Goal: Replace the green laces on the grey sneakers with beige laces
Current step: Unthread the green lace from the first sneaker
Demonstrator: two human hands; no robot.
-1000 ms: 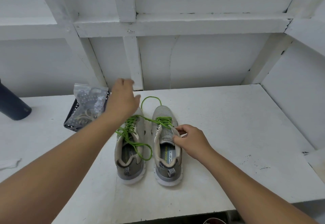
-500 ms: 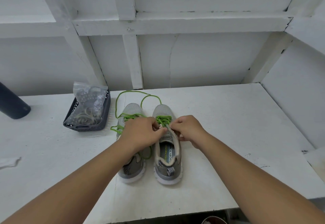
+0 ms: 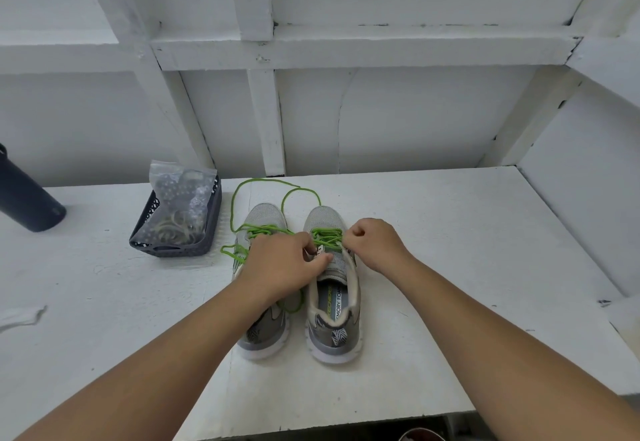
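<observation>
Two grey sneakers stand side by side on the white table (image 3: 450, 267), toes pointing away. The right sneaker (image 3: 333, 319) still carries green lace (image 3: 326, 236) across its upper eyelets. My left hand (image 3: 280, 267) lies over the left sneaker (image 3: 265, 331) and its thumb and fingers pinch at the right sneaker's lacing. My right hand (image 3: 375, 244) is curled and pinches the green lace at the right side of the same shoe. Loose green lace loops (image 3: 239, 205) trail past the toes. Beige laces sit in a clear bag (image 3: 180, 205) inside a dark basket.
The dark plastic basket (image 3: 173, 250) stands left of the shoes. A dark bottle (image 3: 26, 198) lies at the far left. A scrap of white material (image 3: 20, 316) lies near the left edge. White walls enclose the table behind and on the right.
My left hand came back from near the basket to the right sneaker's laces. My right hand moved up from the shoe's tongue to the lacing. A long green loop now lies beyond the toes.
</observation>
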